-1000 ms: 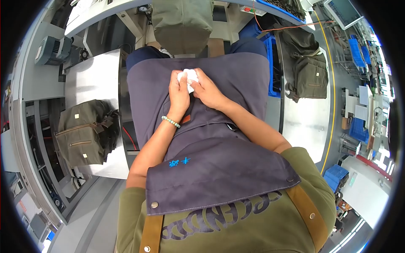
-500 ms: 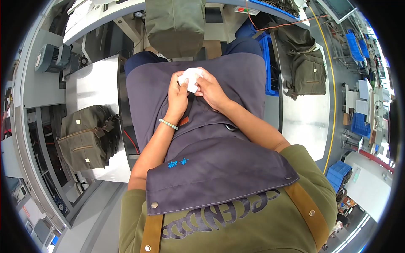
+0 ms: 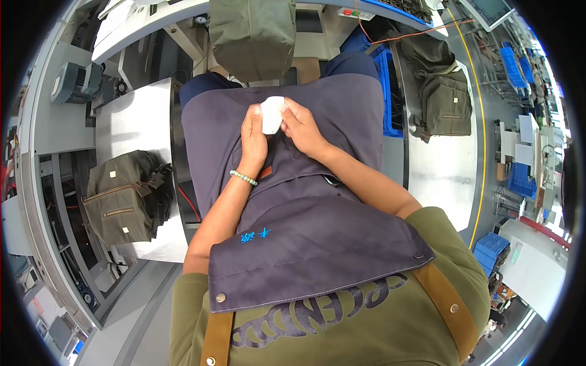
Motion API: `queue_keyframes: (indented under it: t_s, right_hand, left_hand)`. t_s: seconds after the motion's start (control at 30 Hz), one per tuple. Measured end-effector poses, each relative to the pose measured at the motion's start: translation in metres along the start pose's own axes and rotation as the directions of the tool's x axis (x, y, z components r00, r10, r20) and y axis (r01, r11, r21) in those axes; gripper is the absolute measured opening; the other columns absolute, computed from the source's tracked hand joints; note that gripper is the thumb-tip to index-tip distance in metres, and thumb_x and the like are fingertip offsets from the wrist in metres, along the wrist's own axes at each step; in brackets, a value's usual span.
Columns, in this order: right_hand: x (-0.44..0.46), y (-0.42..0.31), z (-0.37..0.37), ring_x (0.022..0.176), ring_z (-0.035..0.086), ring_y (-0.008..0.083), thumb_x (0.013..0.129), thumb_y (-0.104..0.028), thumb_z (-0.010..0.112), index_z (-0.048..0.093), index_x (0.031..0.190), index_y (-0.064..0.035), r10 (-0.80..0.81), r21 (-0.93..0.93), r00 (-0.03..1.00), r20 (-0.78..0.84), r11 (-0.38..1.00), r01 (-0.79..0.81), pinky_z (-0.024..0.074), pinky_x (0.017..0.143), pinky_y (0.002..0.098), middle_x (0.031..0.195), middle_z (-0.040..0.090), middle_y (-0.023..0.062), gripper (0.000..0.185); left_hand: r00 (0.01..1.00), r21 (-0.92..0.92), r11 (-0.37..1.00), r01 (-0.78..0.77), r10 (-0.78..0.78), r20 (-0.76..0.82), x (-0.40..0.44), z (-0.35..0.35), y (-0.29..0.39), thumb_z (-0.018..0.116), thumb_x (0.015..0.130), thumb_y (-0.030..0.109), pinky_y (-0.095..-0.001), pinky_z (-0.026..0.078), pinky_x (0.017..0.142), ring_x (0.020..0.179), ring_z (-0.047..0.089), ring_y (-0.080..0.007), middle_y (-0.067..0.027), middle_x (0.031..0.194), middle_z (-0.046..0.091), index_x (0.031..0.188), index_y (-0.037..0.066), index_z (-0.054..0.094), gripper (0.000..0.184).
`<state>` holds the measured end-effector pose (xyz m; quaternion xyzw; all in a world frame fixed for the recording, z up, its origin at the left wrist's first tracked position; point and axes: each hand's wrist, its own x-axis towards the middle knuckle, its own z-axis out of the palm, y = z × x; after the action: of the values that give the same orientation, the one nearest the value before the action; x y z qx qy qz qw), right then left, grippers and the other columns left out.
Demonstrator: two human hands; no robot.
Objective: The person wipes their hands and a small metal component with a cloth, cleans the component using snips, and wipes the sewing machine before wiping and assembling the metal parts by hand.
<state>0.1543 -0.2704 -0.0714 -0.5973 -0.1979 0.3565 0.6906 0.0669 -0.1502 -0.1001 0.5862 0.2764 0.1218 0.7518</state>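
Note:
Above the lap of the grey apron (image 3: 342, 116), I hold a small white object (image 3: 272, 116) between both hands. It is smooth with rounded edges, and its exact kind cannot be made out. My left hand (image 3: 253, 131), with a beaded bracelet at the wrist, grips its left side with closed fingers. From the other side, the thumb and fingers of my right hand (image 3: 302, 131) pinch its upper right edge. Part of the object is hidden behind the fingers. Just beyond my knees hangs an olive bag (image 3: 253, 43) at the edge of the workbench.
An olive bag (image 3: 128, 198) with small pale stickers lies on the metal table (image 3: 134, 116) to my left. More olive bags (image 3: 445, 104) rest on the right-hand table (image 3: 442, 177). A blue crate (image 3: 390, 91) stands beside my right knee. An orange cable (image 3: 421, 35) crosses at upper right.
The white object has turned in my hands and now shows a longer, upright face. My fingers have shifted slightly around it; the bags have stayed put.

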Motion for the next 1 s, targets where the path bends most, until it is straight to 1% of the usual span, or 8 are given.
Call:
queue_keyframes:
  t_s: [0.07,0.1,0.27,0.43,0.53,0.77,0.8,1.0]
  right_hand:
    - [0.000,-0.005,-0.001,0.065,0.048,0.0042,0.106,-0.018,0.049,0.057,0.129,0.0013,-0.025,-0.049,0.999,-0.024,0.999,0.024,0.0423,0.057,0.0207,0.082,0.058,-0.0017,0.030]
    - [0.000,-0.005,-0.001,0.068,0.053,0.0051,0.106,-0.017,0.049,0.056,0.132,0.0030,-0.050,-0.098,0.998,-0.047,0.994,0.045,0.0460,0.060,0.0213,0.086,0.062,0.0002,0.034]
    - [0.005,0.002,-0.004,0.076,0.059,0.0060,0.104,-0.015,0.055,0.062,0.129,0.0053,-0.115,-0.125,0.987,-0.109,0.987,0.102,0.0511,0.068,0.0213,0.100,0.070,0.0049,0.033]
    - [0.004,-0.010,-0.002,0.076,0.060,0.0057,0.101,-0.015,0.061,0.070,0.119,0.0040,-0.141,-0.199,0.986,-0.094,0.973,0.120,0.0520,0.068,0.0212,0.099,0.072,0.0052,0.027]
    - [0.000,-0.014,-0.002,0.074,0.061,0.0058,0.100,-0.015,0.062,0.072,0.115,0.0026,-0.108,-0.280,0.993,-0.045,0.956,0.092,0.0519,0.064,0.0215,0.094,0.073,0.0038,0.026]
    - [0.006,0.000,-0.004,0.078,0.066,0.0093,0.104,-0.016,0.056,0.068,0.113,0.0060,-0.044,-0.091,0.990,-0.136,0.995,0.031,0.0559,0.067,0.0239,0.094,0.072,0.0072,0.027]
    - [0.006,0.001,-0.003,0.080,0.068,0.0112,0.104,-0.016,0.054,0.066,0.115,0.0065,-0.023,0.016,0.989,-0.148,1.000,0.026,0.0579,0.069,0.0252,0.096,0.071,0.0085,0.027]
    - [0.007,0.001,0.000,0.087,0.070,0.0155,0.105,-0.012,0.052,0.062,0.116,0.0064,-0.040,0.070,0.989,-0.144,0.996,0.050,0.0613,0.075,0.0295,0.103,0.070,0.0118,0.024]
  left_hand:
    - [0.999,-0.324,0.946,0.002,0.012,0.043,-0.002,0.009,0.005,0.043,0.105,0.016,-0.0269,0.051,0.078,0.089,0.061,-0.0110,-0.0038,0.106,0.062,0.131,0.003,0.052,0.031]
    - [0.994,-0.417,0.908,0.043,0.004,0.109,-0.002,0.006,0.009,0.046,0.100,0.007,-0.0345,0.046,0.101,0.116,0.057,-0.0181,-0.0079,0.128,0.056,0.137,0.003,0.046,0.037]
    - [0.989,-0.635,0.759,0.144,-0.086,0.122,0.004,-0.001,0.006,0.051,0.093,-0.002,-0.0382,0.047,0.103,0.117,0.058,-0.0210,-0.0109,0.126,0.059,0.139,0.005,0.046,0.047]
    - [0.948,-0.782,0.559,0.275,-0.020,0.318,0.003,-0.005,0.017,0.049,0.100,0.010,-0.0424,0.046,0.104,0.121,0.057,-0.0246,-0.0136,0.133,0.057,0.142,0.006,0.042,0.042]
    - [0.959,-0.757,0.608,0.241,-0.028,0.282,0.005,-0.006,0.018,0.045,0.105,0.021,-0.0436,0.046,0.104,0.122,0.056,-0.0255,-0.0150,0.136,0.055,0.141,0.006,0.042,0.039]
    - [0.990,-0.646,0.760,0.074,0.022,0.140,0.005,-0.001,0.008,0.055,0.098,0.000,-0.0341,0.047,0.101,0.118,0.058,-0.0187,-0.0100,0.127,0.057,0.135,0.005,0.049,0.038]
    - [0.990,-0.645,0.760,0.077,0.021,0.142,0.005,-0.001,0.008,0.055,0.098,0.000,-0.0341,0.047,0.101,0.118,0.058,-0.0187,-0.0100,0.127,0.057,0.135,0.005,0.049,0.038]
    - [0.990,-0.572,0.816,0.085,-0.006,0.139,-0.002,0.003,0.019,0.059,0.096,-0.001,-0.0308,0.046,0.100,0.115,0.057,-0.0159,-0.0070,0.122,0.058,0.133,0.005,0.050,0.038]
